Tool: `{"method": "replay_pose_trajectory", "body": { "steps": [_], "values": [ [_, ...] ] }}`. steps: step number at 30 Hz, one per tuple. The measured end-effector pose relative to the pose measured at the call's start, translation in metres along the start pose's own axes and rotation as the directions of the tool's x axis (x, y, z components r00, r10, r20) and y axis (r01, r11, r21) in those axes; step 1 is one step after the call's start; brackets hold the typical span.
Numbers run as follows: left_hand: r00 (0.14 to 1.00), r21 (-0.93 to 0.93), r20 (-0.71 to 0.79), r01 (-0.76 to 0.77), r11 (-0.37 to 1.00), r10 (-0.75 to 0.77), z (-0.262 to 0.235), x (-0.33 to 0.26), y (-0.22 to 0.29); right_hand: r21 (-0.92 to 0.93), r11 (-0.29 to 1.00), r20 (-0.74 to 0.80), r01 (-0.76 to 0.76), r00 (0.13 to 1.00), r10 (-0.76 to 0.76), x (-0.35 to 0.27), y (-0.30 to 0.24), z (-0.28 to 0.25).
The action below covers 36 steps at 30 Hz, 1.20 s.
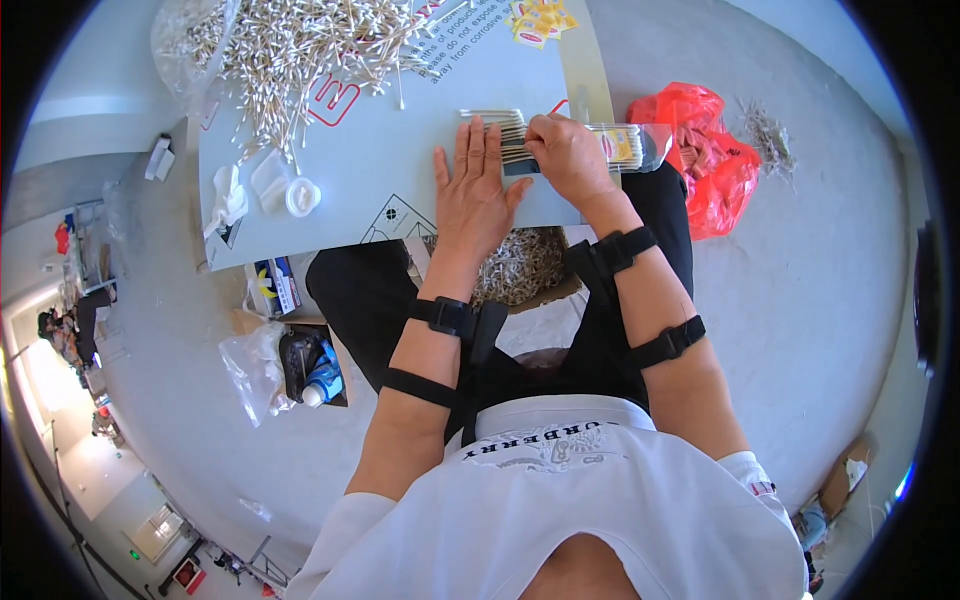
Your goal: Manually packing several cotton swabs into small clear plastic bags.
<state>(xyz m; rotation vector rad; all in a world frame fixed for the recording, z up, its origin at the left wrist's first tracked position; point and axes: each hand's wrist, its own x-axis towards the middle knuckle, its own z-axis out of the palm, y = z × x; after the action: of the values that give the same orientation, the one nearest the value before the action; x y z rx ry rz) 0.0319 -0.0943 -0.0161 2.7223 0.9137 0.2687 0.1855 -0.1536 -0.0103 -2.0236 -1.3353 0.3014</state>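
Observation:
A row of cotton swabs (514,153) lies side by side on the table board (370,165), over a dark patch. My left hand (470,195) rests flat along the row's left side, its fingers stretched out. From the right, my right hand (572,160) pinches at the swabs with curled fingers; its fingertips are partly hidden. Just beyond my hands are more swabs (490,113). Beside my right hand, a clear pack (640,146) with swabs and a yellow card sticks out past the board's right edge.
A big heap of loose swabs (300,60) covers the far left. Yellow cards (540,22) lie at the far edge. A small white tub (303,197) stands at left. Between my legs is a box of swabs (522,265); a red plastic bag (715,170) sits right of the table.

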Motion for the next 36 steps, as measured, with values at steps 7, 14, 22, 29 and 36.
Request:
{"method": "replay_pose_trajectory", "body": {
  "steps": [7,14,22,29,36],
  "values": [
    [1.000,0.009,0.007,-0.001,1.000,0.001,-0.001,0.000,0.000,0.076,0.990,-0.018,-0.119,0.993,0.121,0.002,-0.008,0.000],
    [0.985,-0.309,-0.164,-0.001,0.951,-0.052,-0.002,0.015,-0.017,0.377,0.901,-0.227,-0.214,0.922,0.314,0.002,-0.012,0.003],
    [0.905,-0.874,-0.254,-0.062,0.483,-0.342,0.015,0.061,-0.016,0.728,0.683,-0.357,0.056,0.882,0.308,0.002,-0.007,0.041],
    [0.894,-0.956,-0.202,-0.092,0.278,-0.399,0.016,0.060,0.003,0.752,0.656,-0.355,0.065,0.878,0.321,-0.004,-0.005,0.042],
    [0.887,-0.981,-0.180,-0.194,0.011,-0.426,0.024,0.063,-0.006,0.781,0.619,-0.365,0.083,0.865,0.344,-0.006,-0.007,0.044]
  ]
}}
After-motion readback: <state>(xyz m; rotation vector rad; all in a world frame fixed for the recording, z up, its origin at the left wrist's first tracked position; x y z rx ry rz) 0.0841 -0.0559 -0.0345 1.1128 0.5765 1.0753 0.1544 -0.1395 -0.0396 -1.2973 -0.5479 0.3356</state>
